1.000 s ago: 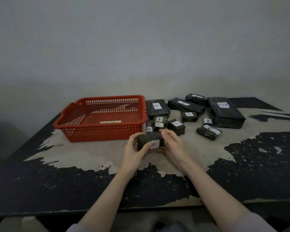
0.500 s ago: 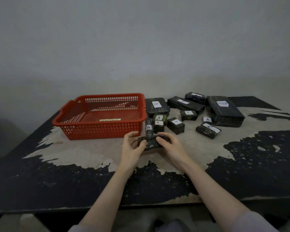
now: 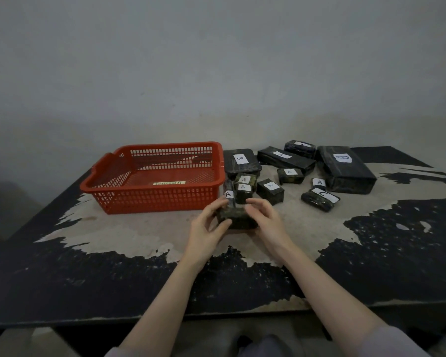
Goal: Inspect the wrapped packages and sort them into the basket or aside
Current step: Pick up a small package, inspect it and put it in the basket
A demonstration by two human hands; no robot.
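Here, held between left hand (image 3: 208, 229) and right hand (image 3: 265, 225): small package (image 3: 236, 219), fingers curled around it, near basket (image 3: 150, 199) front wall, bare table (image 3: 139, 235) leftward.

A worn bench (image 3: 139, 235) with black paint flaked away to pale patches; behind the bench rises a plain grey wall (image 3: 216, 60), dirtier and yellowed just above the bench's far edge

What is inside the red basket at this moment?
Only a small yellow label shows on the floor of the red basket; no package lies in it. The near wall hides part of the floor.
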